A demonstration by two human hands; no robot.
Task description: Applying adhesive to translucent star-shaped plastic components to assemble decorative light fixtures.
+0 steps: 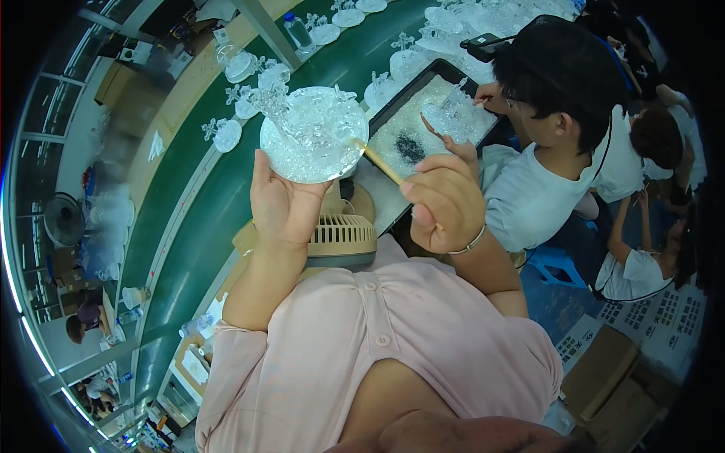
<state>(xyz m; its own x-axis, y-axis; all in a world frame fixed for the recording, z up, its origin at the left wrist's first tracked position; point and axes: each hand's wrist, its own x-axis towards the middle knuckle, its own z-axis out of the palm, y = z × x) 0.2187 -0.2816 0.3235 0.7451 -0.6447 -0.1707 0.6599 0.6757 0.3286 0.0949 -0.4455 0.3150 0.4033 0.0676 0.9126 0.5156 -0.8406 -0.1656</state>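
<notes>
Your left hand (283,205) cups the underside of a clear round ornament (314,134), a disc with small glassy figures standing on it, held up in front of your chest and tipped toward you. Your right hand (445,205) is closed around a thin wooden stick (380,163), whose far tip touches the disc's right rim. Under both hands sits a small beige fan (341,238) at the near edge of the worktop.

The disc rests on your fingers and palm only, so a firmer push from the stick could probably slide it off toward the green conveyor belt (219,211) or snap one of the thin upright figures. The tilt adds to that risk, since the piece's weight leans toward your thumb side. The stick crosses the gap between your hands, and a sudden pull with the right would likely drag the rim with it.

Just beyond your right hand lies a black tray (393,102) of clear bits with a dark patch in it, its near corner close to the stick. A neighbour in a white shirt (529,196) leans over the tray's far right side, working on another clear piece, so there is little room to your right.

To the left, the belt runs away along the worktop and carries more clear ornaments (226,136) spaced apart, with bare green between them. That side looks the freer one to swing toward.
</notes>
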